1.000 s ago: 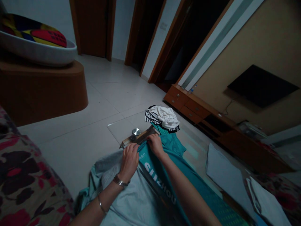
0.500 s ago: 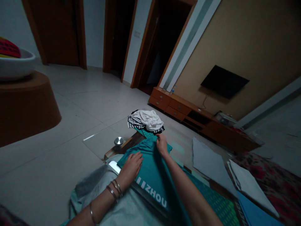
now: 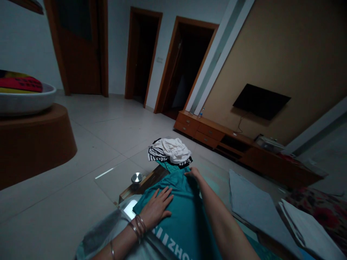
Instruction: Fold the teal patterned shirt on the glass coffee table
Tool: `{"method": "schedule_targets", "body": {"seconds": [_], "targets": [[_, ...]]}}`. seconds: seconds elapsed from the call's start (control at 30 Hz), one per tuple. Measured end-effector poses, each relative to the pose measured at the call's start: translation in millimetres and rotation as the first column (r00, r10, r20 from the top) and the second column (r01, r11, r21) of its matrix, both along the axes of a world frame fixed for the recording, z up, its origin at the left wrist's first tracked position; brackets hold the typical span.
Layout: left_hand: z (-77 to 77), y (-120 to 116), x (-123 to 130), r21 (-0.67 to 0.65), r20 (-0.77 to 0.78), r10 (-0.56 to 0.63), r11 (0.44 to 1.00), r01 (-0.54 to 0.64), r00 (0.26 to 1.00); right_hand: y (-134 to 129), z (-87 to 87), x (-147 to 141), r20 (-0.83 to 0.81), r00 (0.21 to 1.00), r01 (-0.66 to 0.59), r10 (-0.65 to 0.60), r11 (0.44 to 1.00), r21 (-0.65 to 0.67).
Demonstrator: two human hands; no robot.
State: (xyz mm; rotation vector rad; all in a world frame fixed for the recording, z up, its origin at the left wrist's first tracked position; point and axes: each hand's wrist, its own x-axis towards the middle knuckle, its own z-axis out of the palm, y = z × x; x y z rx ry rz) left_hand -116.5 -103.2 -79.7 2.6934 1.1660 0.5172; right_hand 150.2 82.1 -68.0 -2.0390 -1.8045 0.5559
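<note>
White letters (image 3: 173, 247) reading "ZHOU" run across the teal shirt (image 3: 176, 213).

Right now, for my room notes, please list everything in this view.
T-shirt: one, teal with white lettering, on the glass table
clothes bundle: one, white and black, on the table beyond the T-shirt
glass table: one, clear, wood-framed, on the tiled floor
metal knob: one, silver, on the table
folded cloths: two, grey and white, lower right
TV: one, black, on the wall
cabinet: one, brown wood, below the TV
bowl seat: one, white, on a brown base, left
left hand: one, flat on the T-shirt
right hand: one, at the T-shirt's far edge
</note>
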Motion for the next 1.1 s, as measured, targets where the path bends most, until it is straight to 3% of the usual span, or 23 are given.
{"method": "schedule_targets", "body": {"seconds": [0.27,0.53,0.63,0.77,0.93,1.03,1.1], "targets": [[8.3,-1,1,-0.058,-0.051,-0.009,0.998,0.006,0.999,2,6.9,14,-0.387,0.915,-0.081,0.114,0.992,0.100],[33.3,24,17,-0.068,-0.044,-0.087,0.994,0.084,0.995,-5,22.0,20,-0.528,0.832,-0.095,0.169,0.982,0.164],[31.5,36,16,-0.105,-0.076,-0.127,0.987,0.118,0.989,-10,34.1,21,-0.550,0.811,-0.113,0.200,0.976,0.188],[17.5,45,8,-0.117,-0.106,-0.144,0.984,0.132,0.984,-22,56.2,22,-0.563,0.783,-0.155,0.264,0.960,0.235],[9.4,50,2,-0.096,-0.117,-0.102,0.991,0.091,0.988,-60,95.7,16,-0.445,0.793,-0.298,0.415,0.903,0.311],[12.3,52,1,-0.076,-0.131,-0.073,0.995,0.063,0.989,-107,116.9,3,-0.244,0.830,-0.412,0.502,0.845,0.340],[14.1,52,-1,-0.037,-0.124,-0.066,0.997,0.062,0.990,-151,123.5,-7,-0.128,0.804,-0.525,0.581,0.794,0.308]]}}
